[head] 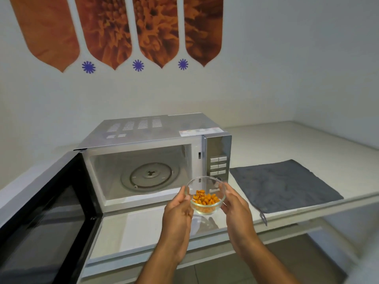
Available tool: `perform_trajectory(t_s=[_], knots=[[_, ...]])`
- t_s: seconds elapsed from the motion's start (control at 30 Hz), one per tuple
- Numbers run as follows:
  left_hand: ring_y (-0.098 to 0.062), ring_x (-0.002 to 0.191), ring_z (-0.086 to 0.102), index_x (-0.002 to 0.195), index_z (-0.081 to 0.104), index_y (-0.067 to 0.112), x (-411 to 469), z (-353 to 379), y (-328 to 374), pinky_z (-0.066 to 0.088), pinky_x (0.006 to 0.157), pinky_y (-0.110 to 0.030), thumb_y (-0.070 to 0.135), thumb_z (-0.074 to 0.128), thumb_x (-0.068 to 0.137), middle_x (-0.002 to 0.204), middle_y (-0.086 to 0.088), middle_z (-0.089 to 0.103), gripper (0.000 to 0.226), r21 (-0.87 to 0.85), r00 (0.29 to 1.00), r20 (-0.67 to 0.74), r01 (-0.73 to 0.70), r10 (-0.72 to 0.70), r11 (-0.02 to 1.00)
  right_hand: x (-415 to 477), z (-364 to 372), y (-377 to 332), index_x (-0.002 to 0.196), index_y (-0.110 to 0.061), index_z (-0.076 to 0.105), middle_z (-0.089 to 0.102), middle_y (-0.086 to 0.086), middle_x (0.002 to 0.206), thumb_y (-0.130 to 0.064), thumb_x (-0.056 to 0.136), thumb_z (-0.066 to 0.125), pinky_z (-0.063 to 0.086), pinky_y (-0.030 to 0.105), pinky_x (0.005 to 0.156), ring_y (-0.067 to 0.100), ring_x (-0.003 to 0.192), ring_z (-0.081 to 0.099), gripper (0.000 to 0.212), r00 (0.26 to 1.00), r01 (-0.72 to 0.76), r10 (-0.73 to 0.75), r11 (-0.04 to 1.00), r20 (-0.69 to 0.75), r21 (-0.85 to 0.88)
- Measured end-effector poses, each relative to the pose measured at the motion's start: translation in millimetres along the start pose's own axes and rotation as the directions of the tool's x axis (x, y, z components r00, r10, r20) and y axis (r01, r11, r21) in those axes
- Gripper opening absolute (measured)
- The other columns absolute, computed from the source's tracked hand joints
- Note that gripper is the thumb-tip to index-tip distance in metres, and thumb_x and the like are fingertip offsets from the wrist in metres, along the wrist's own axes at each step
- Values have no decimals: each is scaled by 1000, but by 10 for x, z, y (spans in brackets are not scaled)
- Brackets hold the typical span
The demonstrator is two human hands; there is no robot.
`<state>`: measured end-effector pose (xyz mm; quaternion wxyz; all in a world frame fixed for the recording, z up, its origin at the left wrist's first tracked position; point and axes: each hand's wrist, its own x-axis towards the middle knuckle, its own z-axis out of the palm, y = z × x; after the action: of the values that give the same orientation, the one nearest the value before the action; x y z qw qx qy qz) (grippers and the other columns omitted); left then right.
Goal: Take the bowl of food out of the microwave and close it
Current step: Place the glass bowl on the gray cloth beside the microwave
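Bowl (205, 195): small, round, clear glass, part filled with orange pieces of food (205, 198). It is held in the air just outside the microwave (155, 158), in front of its lower right corner and above the bench (287, 140). It sits upright, rim level.

Left hand (178, 210) cups the bowl's left wall, right hand (235, 203) the right wall. Fingers of both are curled around the glass and press on it from opposite sides. The bowl lies directly between them. I cannot tell how far the fingers reach underneath.

Cavity is empty: only the round glass turntable (149, 176) on its ring, white walls. I judge the removal done; closing remains.

Door (49, 212): dark glass, black frame, hinged on the left, swung wide toward me. It lies to the left of both hands, so the left hand is nearer. I judge it must first be freed by setting the bowl down.

Grey cloth (285, 186), soft and creased, lies flat on the bench just right of the microwave, nearest the right hand. Bench is smooth and white.
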<state>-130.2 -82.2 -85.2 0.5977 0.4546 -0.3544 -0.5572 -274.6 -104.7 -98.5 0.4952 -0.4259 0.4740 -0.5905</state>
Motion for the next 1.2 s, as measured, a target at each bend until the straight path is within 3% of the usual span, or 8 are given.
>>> perform_trajectory(t_s=[0.07,0.2,0.33,0.53,0.73,0.83,0.97,1.2], knots=[[-1,98,76,154,50,17,22,159,-45,59,80,-17,7,45,109,133,5,72,46,-21,998,56,29,-28,999,40,-156,-3,145,-28,57,61,-8,144,-37,107,47,41,47,116,9,126,61,41,999,7,-7,1000,-45,9],[-12,120,73,152,54,15,107,519,-171,46,118,-39,18,54,107,135,1,74,45,-68,988,137,86,-76,994,116,-518,-62,147,-20,55,61,-4,145,-28,106,49,43,45,115,12,127,60,42,990,28,-25,999,-139,20],[-17,127,70,143,64,21,287,852,-336,45,120,-50,27,57,106,141,-2,71,38,-65,966,221,152,-134,986,258,-855,-87,146,-21,55,59,-4,146,-29,107,49,45,39,113,13,126,60,41,975,32,-26,999,-220,25],[-17,136,63,144,63,22,525,1364,-536,42,123,-51,43,61,100,147,1,67,49,-29,945,292,164,-148,986,524,-1320,-125,145,-18,56,62,-3,143,-27,108,48,56,12,70,-1,106,69,39,960,34,-14,997,-281,64],[-15,117,74,124,71,19,838,1887,-719,54,103,-34,43,48,108,112,7,83,37,17,936,325,135,-134,991,871,-1679,-83,151,-15,49,56,-3,149,-23,108,43,48,17,92,6,120,59,43,925,50,-31,998,-378,42],[-16,119,73,131,69,21,1028,2077,-859,53,110,-39,55,48,104,120,3,81,48,67,935,313,153,-166,986,1049,-1801,-66,152,-14,48,54,-1,151,-22,109,42,44,25,101,8,125,55,44,910,36,-8,998,-414,60],[-19,117,73,125,70,24,1279,2342,-1037,54,110,-43,64,42,103,121,-1,79,53,89,924,311,202,-220,975,1339,-1979,14,150,-16,49,57,-3,142,-25,109,43,46,19,89,4,111,60,43,884,12,36,995,-466,100],[-20,118,73,134,66,21,1694,2670,-1360,55,107,-42,78,36,96,124,-3,77,75,129,927,280,221,-250,967,1853,-2257,285,145,-25,56,57,-4,149,-45,98,54,40,46,117,17,135,54,52,868,-36,100,990,-486,139]])
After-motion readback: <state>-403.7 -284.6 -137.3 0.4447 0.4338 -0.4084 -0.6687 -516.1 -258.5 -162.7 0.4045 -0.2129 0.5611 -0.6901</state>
